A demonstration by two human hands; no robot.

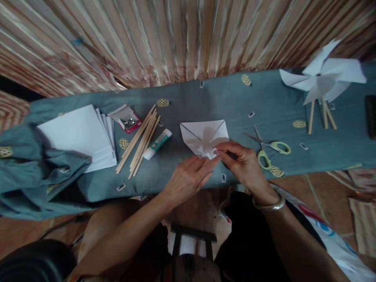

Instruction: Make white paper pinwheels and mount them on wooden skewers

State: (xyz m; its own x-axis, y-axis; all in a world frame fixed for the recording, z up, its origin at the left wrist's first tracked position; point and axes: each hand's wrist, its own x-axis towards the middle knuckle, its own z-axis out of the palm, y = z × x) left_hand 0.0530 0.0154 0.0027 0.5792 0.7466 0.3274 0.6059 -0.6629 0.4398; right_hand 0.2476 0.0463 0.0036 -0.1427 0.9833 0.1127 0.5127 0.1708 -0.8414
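Observation:
A white square of paper (202, 131) with dark diagonal lines running in from its far corners lies in front of me. Its near part is bunched up between my hands. My left hand (190, 176) comes in from the near side, its fingers closed on the bunched near edge. From the right, my right hand (242, 160) pinches the same edge between thumb and fingers, close to the left fingertips. The fingers hide the near corners of the paper. Beside my right hand rest scissors (264, 149) with green handles, blades apart.
Left of the paper lie a glue stick (158, 144), several wooden sticks (141, 143), an open box of metal pins (127, 119) and stacked white paper (76, 137). Paper pinwheels (323, 78) on sticks lie far right, near a dark object (370, 117). A striped curtain (176, 39) hangs behind the cloth-covered table (188, 102).

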